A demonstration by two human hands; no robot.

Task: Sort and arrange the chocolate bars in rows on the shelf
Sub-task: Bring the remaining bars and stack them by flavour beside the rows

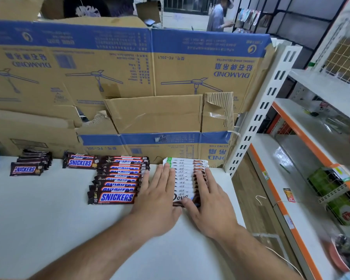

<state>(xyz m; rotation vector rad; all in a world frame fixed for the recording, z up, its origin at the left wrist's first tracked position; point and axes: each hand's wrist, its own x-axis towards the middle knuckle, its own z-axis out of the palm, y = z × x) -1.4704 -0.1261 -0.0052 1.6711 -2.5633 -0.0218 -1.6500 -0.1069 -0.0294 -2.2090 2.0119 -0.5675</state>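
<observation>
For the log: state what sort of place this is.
Likely a small shop: Snickers bars and Dove bars in rows on a white shelf, orange-edged racking alongside.

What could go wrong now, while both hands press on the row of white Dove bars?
1. The left hand and right hand lie flat on the overlapping Dove bars; uneven pressure could fan the row out of line.
2. The left hand lies right next to the long Snickers row, so a sideways slide might knock those bars askew.
3. The Dove row sits near the right edge of the shelf; a push that way could send bars off.
</observation>
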